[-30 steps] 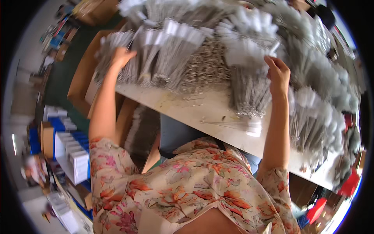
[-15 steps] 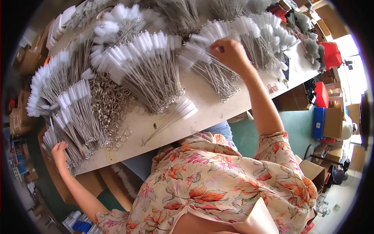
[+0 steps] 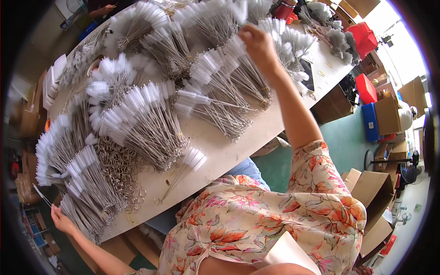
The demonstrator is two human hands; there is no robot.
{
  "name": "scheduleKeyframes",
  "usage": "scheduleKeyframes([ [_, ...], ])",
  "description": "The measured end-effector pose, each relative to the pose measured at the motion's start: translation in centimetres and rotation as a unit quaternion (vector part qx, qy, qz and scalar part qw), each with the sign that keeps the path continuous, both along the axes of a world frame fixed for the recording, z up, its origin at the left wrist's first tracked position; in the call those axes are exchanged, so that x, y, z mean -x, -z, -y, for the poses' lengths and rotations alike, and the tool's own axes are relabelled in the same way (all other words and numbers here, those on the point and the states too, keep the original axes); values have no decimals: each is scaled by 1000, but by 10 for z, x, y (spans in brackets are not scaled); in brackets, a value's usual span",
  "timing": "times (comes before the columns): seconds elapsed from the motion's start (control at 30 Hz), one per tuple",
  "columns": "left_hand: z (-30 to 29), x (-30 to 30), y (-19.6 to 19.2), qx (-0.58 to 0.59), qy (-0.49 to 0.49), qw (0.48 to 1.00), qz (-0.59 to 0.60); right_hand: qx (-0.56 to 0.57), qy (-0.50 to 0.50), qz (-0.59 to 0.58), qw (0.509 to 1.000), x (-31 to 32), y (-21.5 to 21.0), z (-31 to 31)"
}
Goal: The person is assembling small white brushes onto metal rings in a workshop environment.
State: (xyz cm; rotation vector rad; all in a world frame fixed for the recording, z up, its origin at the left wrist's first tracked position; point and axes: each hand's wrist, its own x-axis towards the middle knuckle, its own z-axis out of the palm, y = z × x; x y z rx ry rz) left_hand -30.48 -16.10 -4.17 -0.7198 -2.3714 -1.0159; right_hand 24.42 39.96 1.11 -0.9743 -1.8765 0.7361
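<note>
Your left hand point(image 3: 61, 220) sits at the table's point(image 3: 215, 151) far-left edge, fingers curled against the end bundle of wire tube brushes point(image 3: 85, 208) — can't tell if it's pinching any. Just right of that: a heap of loose metal rings point(image 3: 120, 167), then a fat brush bundle point(image 3: 146, 121) w/ white bristle tips, and a few loose brushes point(image 3: 185, 167) near the front edge. Your right hand point(image 3: 257, 43) is up over the far-side bundles point(image 3: 238, 73), fingers closed round brush tips. Far right — red bins point(image 3: 364, 87) and cardboard boxes point(image 3: 371, 192) on the floor.
</note>
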Motion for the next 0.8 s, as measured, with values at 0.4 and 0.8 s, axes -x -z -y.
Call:
scheduleKeyframes([
  [0.4,-93,-118,-16,-163,91,938,293,-60,121,376,917,-78,34,-45],
  [0.8,-170,-281,-47,-197,289,851,391,272,-340,-272,858,72,-42,68],
])
